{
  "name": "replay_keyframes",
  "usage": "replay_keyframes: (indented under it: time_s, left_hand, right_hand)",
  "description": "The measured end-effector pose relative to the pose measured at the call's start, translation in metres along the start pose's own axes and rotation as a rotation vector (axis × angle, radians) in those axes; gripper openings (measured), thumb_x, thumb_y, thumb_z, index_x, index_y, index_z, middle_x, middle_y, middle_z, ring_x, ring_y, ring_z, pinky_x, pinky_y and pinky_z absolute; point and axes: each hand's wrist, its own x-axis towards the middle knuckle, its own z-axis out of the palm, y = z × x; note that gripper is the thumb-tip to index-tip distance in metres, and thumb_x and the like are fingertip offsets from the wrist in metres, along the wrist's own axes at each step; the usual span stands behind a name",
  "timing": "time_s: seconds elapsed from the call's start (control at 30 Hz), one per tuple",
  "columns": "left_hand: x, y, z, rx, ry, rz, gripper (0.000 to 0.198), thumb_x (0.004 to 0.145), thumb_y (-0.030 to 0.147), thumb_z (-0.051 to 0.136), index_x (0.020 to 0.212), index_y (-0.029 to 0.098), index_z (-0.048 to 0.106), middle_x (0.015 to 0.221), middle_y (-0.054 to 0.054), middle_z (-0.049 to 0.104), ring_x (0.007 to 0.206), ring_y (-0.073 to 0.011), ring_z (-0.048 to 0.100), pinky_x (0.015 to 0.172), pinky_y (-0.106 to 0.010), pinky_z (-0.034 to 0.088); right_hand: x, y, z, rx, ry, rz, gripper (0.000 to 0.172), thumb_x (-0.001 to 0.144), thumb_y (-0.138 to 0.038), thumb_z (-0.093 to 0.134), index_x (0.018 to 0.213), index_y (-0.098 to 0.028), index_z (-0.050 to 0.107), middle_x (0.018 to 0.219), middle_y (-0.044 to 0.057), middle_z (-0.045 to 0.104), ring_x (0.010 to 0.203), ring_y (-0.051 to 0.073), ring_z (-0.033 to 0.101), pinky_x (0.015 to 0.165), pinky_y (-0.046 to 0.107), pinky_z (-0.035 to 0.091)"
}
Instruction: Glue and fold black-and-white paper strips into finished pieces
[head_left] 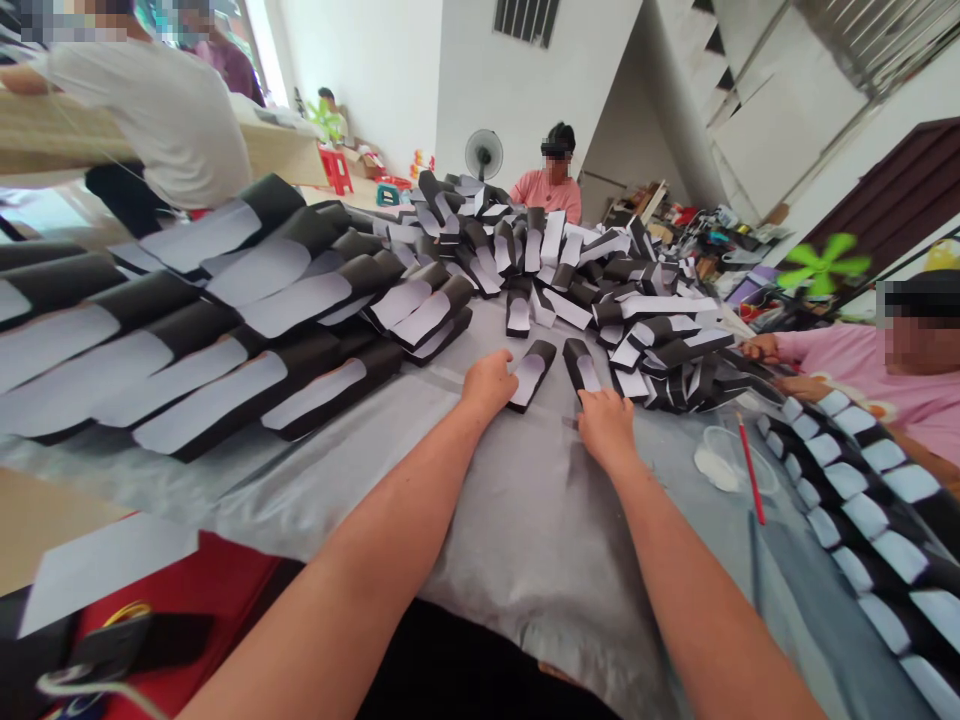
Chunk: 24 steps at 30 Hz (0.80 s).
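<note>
Both my arms reach over a grey cloth-covered table [525,490]. My left hand [487,385] is closed at the left edge of a folded black-and-white paper piece [534,372]; its fingertips are partly hidden. A second folded paper piece [585,366], alike in shape, leans from my right hand [606,425], whose fingers are closed on its near end. The two pieces stand a small gap apart, tilted toward each other at the far end. Just beyond them begins a loose heap of similar paper pieces [551,240].
Overlapping rows of paper pieces [217,390] cover the table's left. At right are a clear plastic bowl [724,462] with white stuff, a red stick [750,470] and rows of black-and-white pieces [847,480]. A person in pink [847,370] sits right, another [555,190] opposite.
</note>
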Motion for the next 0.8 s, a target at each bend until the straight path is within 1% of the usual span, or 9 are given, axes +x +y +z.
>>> replay_keyframes:
  time_s: [0.1, 0.17, 0.23, 0.37, 0.43, 0.53, 0.63, 0.7, 0.8]
  left_hand:
    - [-0.002, 0.003, 0.005, -0.029, -0.037, 0.044, 0.047, 0.076, 0.009, 0.049, 0.121, 0.02, 0.058, 0.093, -0.007, 0.071, 0.098, -0.0221, 0.064, 0.084, -0.029, 0.046]
    - [-0.003, 0.006, 0.009, -0.034, -0.05, 0.078, 0.048, 0.076, 0.009, 0.05, 0.121, 0.02, 0.058, 0.092, -0.006, 0.071, 0.097, -0.0217, 0.064, 0.082, -0.029, 0.047]
    - [-0.005, 0.009, 0.012, -0.033, -0.057, 0.106, 0.046, 0.077, 0.011, 0.051, 0.121, 0.022, 0.057, 0.092, -0.005, 0.071, 0.096, -0.0211, 0.064, 0.082, -0.028, 0.047]
    - [-0.006, 0.012, 0.017, -0.043, -0.054, 0.124, 0.044, 0.079, 0.017, 0.055, 0.122, 0.022, 0.057, 0.092, -0.004, 0.071, 0.093, -0.0193, 0.064, 0.083, -0.028, 0.047]
    - [-0.006, 0.012, 0.017, -0.059, -0.056, 0.127, 0.043, 0.079, 0.021, 0.057, 0.122, 0.02, 0.057, 0.09, -0.004, 0.07, 0.09, -0.0187, 0.064, 0.083, -0.027, 0.047]
    - [-0.007, 0.013, 0.015, -0.066, -0.048, 0.142, 0.042, 0.08, 0.025, 0.058, 0.121, 0.018, 0.058, 0.086, -0.004, 0.07, 0.086, -0.0183, 0.064, 0.082, -0.028, 0.047]
    - [-0.009, 0.015, 0.013, -0.042, -0.026, 0.154, 0.039, 0.081, 0.024, 0.057, 0.119, 0.019, 0.059, 0.085, -0.003, 0.07, 0.085, -0.0178, 0.065, 0.082, -0.028, 0.048]
    - [-0.009, 0.015, 0.013, -0.022, -0.008, 0.151, 0.037, 0.081, 0.022, 0.056, 0.117, 0.021, 0.061, 0.089, -0.003, 0.07, 0.088, -0.018, 0.065, 0.082, -0.027, 0.048]
    - [-0.009, 0.015, 0.015, -0.014, 0.009, 0.127, 0.035, 0.08, 0.02, 0.056, 0.114, 0.023, 0.062, 0.098, -0.003, 0.071, 0.094, -0.0187, 0.064, 0.084, -0.027, 0.047]
  right_hand:
    - [-0.003, -0.008, 0.002, 0.019, 0.043, 0.005, 0.042, 0.077, -0.003, 0.044, 0.111, -0.018, 0.062, 0.096, 0.012, 0.07, 0.1, 0.027, 0.057, 0.093, 0.047, 0.031]
    - [-0.006, -0.014, 0.003, 0.082, 0.104, -0.014, 0.042, 0.077, -0.006, 0.044, 0.113, -0.019, 0.062, 0.096, 0.01, 0.07, 0.096, 0.025, 0.057, 0.092, 0.045, 0.032]
    - [-0.01, -0.016, 0.004, 0.175, 0.16, -0.041, 0.039, 0.077, -0.009, 0.046, 0.111, -0.019, 0.063, 0.092, 0.009, 0.069, 0.093, 0.024, 0.058, 0.09, 0.043, 0.033]
    - [-0.014, -0.007, 0.009, 0.363, 0.248, -0.048, 0.032, 0.078, -0.02, 0.046, 0.104, -0.02, 0.065, 0.078, 0.005, 0.068, 0.084, 0.022, 0.059, 0.086, 0.039, 0.037]
    - [-0.014, 0.003, 0.012, 0.423, 0.298, -0.034, 0.03, 0.079, -0.025, 0.047, 0.101, -0.02, 0.066, 0.076, 0.005, 0.068, 0.083, 0.022, 0.058, 0.084, 0.038, 0.039]
    - [-0.012, 0.012, 0.015, 0.433, 0.313, -0.026, 0.028, 0.079, -0.028, 0.047, 0.096, -0.019, 0.068, 0.082, 0.007, 0.069, 0.089, 0.025, 0.058, 0.085, 0.039, 0.04]
    - [-0.011, 0.012, 0.018, 0.392, 0.264, -0.033, 0.025, 0.078, -0.027, 0.05, 0.094, -0.019, 0.069, 0.095, 0.01, 0.07, 0.106, 0.028, 0.054, 0.093, 0.041, 0.037]
    - [-0.012, 0.008, 0.018, 0.364, 0.213, -0.037, 0.025, 0.079, -0.027, 0.052, 0.096, -0.019, 0.069, 0.102, 0.01, 0.069, 0.115, 0.029, 0.05, 0.097, 0.043, 0.034]
    - [-0.014, 0.002, 0.016, 0.329, 0.164, -0.023, 0.03, 0.079, -0.026, 0.055, 0.106, -0.017, 0.066, 0.111, 0.012, 0.067, 0.121, 0.031, 0.046, 0.099, 0.046, 0.032]
